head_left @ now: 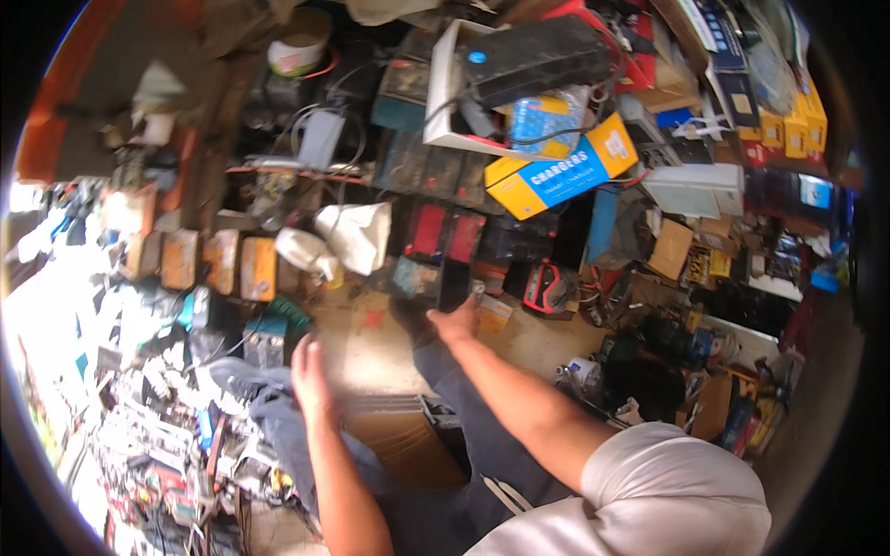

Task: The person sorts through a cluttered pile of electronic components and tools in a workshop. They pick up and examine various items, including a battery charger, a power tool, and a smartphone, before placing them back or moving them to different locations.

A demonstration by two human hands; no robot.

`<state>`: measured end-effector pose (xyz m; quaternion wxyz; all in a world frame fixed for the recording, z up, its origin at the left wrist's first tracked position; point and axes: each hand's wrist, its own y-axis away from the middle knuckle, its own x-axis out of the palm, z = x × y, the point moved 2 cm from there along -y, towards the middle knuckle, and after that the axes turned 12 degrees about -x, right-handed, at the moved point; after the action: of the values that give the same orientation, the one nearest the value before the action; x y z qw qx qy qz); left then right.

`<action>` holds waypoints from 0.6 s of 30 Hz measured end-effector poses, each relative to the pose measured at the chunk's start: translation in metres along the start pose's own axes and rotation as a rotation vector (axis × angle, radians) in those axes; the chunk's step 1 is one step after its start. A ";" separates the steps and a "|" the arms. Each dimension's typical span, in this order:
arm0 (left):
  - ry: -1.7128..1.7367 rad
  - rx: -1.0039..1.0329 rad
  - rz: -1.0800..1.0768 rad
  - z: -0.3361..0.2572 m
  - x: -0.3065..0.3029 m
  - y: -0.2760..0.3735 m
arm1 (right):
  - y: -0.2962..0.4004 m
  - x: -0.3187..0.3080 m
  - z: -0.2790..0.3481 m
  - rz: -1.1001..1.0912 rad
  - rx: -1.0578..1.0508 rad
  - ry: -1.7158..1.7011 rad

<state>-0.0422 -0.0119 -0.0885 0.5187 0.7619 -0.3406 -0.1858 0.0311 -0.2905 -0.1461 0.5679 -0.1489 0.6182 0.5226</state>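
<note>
My right hand [456, 318] reaches forward over my leg, near the middle of the view. It is at the lower end of a dark, flat, upright object [455, 285] and seems to grip it, with a small silvery item [478, 288] by the fingertips. Batteries with red tops [464, 238] stand just beyond. My left hand [309, 372] is raised above my other knee, blurred, with nothing visible in it. A teal-topped battery [265, 339] lies to its left. Between the hands shows the tan floor [368, 347].
A yellow and blue charger box [567, 170] leans below a white open box [439, 83] holding a black case [535, 59]. A red and black device [549, 288] sits right of my right hand. Mixed parts [153, 445] cover the lower left; a cardboard box [400, 445] lies between my legs.
</note>
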 end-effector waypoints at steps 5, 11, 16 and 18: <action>-0.169 -0.145 0.369 0.019 0.008 0.061 | 0.086 -0.046 0.032 0.587 -0.184 -0.698; 0.033 -0.004 0.331 -0.036 0.013 0.237 | 0.220 -0.159 0.115 1.168 -0.596 -1.053; 0.286 0.174 0.129 -0.029 -0.013 0.332 | 0.259 -0.249 0.134 1.338 -1.098 -0.541; 0.256 0.259 -0.022 -0.026 -0.017 0.376 | 0.250 -0.281 0.130 1.300 -1.154 -0.468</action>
<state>-0.1604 -0.0693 0.2648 0.4531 0.8435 -0.2845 -0.0479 -0.0048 -0.1967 0.2387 0.1083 0.0785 0.0906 0.9869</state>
